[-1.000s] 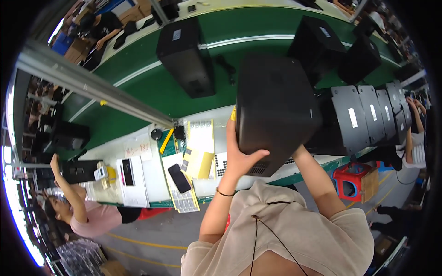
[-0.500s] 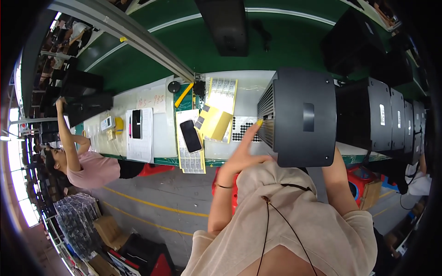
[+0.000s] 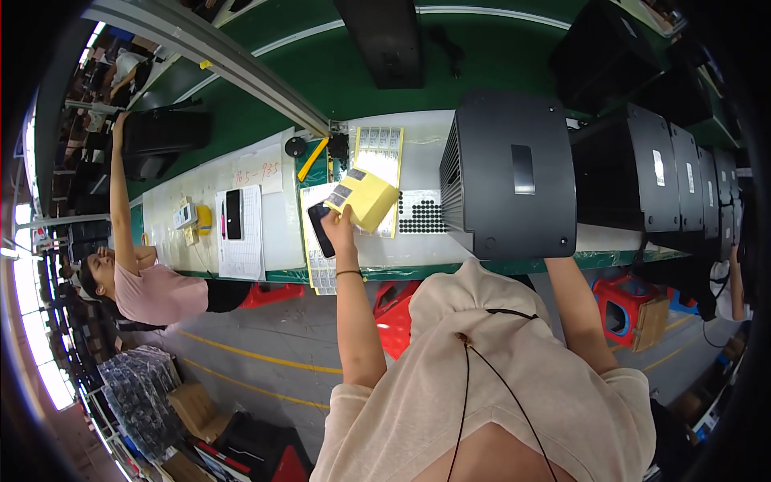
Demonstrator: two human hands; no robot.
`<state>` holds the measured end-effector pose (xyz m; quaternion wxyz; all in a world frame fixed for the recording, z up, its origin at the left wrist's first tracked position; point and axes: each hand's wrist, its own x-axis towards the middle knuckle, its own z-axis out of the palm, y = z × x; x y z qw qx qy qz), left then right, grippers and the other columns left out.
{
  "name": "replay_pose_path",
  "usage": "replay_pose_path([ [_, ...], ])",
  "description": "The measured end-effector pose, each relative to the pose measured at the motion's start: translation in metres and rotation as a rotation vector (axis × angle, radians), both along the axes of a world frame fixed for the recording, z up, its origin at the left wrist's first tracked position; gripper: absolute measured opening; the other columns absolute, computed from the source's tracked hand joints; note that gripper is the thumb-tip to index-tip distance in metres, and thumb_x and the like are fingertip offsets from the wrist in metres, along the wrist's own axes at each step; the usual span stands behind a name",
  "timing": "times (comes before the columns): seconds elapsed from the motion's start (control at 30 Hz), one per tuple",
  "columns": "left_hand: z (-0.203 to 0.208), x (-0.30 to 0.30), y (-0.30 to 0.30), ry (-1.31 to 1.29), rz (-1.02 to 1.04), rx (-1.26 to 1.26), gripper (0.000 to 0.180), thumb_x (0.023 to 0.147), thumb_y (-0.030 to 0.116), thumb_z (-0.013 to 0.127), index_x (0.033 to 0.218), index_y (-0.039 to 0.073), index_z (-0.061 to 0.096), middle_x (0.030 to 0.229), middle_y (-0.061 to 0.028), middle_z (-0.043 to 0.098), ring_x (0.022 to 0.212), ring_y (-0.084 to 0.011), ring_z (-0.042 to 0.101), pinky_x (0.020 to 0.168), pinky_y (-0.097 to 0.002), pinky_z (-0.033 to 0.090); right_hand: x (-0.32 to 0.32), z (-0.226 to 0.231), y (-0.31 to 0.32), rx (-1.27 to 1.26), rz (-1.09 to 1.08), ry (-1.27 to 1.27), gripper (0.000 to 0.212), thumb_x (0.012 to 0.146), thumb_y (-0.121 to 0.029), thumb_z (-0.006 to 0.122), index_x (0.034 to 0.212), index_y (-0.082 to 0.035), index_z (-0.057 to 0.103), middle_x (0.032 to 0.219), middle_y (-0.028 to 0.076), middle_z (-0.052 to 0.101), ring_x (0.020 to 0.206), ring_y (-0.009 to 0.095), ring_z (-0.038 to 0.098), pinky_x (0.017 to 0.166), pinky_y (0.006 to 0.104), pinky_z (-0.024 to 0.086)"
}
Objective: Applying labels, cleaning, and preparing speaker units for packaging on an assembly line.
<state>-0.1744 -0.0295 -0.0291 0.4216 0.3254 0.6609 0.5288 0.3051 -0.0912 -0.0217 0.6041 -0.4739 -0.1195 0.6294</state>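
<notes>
My left hand (image 3: 342,231) is at the lower left edge of a yellow label sheet (image 3: 373,203) with dark labels along one side. Its thumb and a finger pinch that edge. Partly under this hand lies a black phone (image 3: 320,230), on a white sheet of printed labels (image 3: 324,278). A large dark grey cabinet (image 3: 526,217), slatted on its left side and with a dark rectangular plate, stands in front of me to the right. My right forearm (image 3: 574,305) reaches up to the cabinet's near edge, which hides the right hand.
More dark cabinets (image 3: 662,173) stand in a row at the right. Left of the cabinet lies a sheet of black round dots (image 3: 423,214). A yellow cutter (image 3: 313,159) and a black roll (image 3: 295,147) lie near a metal post. A person in pink (image 3: 165,293) works at the left.
My left hand has left the cabinet's slatted side and moved left to the yellow label sheet. The view has shifted slightly. At the left, the person in pink has moved a black case.
</notes>
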Motion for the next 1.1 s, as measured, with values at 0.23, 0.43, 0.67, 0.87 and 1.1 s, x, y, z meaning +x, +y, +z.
replay_pose_path([
  [0.23,0.217,0.066,-0.035,0.916,-0.203,0.506,0.014,0.074,0.011,0.075,0.081,0.003,0.065,0.136,-0.021,0.04,0.129,-0.038,0.033,0.106,-0.0509,0.022,-0.033,0.153,-0.003,0.222,-0.492,-0.634,0.026,0.097,-0.02,0.047,0.114,-0.001,0.052,0.117,0.011,0.054,0.11,0.018,0.054,0.1,0.0313,0.042],
  [0.43,0.309,0.099,-0.079,1.268,-0.178,0.725,0.02,0.062,0.017,0.079,0.08,0.017,0.068,0.11,-0.0063,0.046,0.108,-0.025,0.042,0.1,-0.0498,0.029,-0.081,0.314,-0.006,1.1,-0.167,-1.544,0.012,0.091,-0.017,0.056,0.095,-0.006,0.061,0.115,0.012,0.056,0.112,0.027,0.053,0.103,0.0491,0.039],
  [0.67,0.332,0.111,-0.098,1.408,-0.246,0.875,0.025,0.051,0.014,0.079,0.073,0.018,0.07,0.097,-0.0047,0.046,0.094,-0.0238,0.044,0.094,-0.0492,0.035,-0.144,0.335,0.023,1.304,0.269,-1.439,0.027,0.072,-0.028,0.076,0.095,-0.016,0.069,0.106,0.006,0.064,0.107,0.027,0.057,0.104,0.0508,0.036],
  [0.87,0.336,0.117,-0.1,1.325,-0.292,0.684,0.018,0.058,0.016,0.078,0.067,0.021,0.064,0.094,0.0009,0.043,0.094,-0.0196,0.043,0.095,-0.0421,0.034,-0.15,0.329,0.034,1.255,0.365,-1.222,0.022,0.071,-0.022,0.077,0.088,-0.009,0.069,0.082,0.003,0.064,0.078,0.021,0.062,0.082,0.0389,0.048],
  [1.1,0.34,0.123,-0.09,0.532,-0.343,0.699,0.055,0.063,0.046,0.082,0.09,0.008,0.053,0.098,-0.0086,0.047,0.091,-0.0233,0.048,0.084,-0.0401,0.04,-0.154,0.332,0.035,1.252,0.521,-1.048,0.017,0.073,-0.018,0.075,0.081,-0.004,0.068,0.068,0.007,0.06,0.06,0.021,0.056,0.054,0.0314,0.04],
])
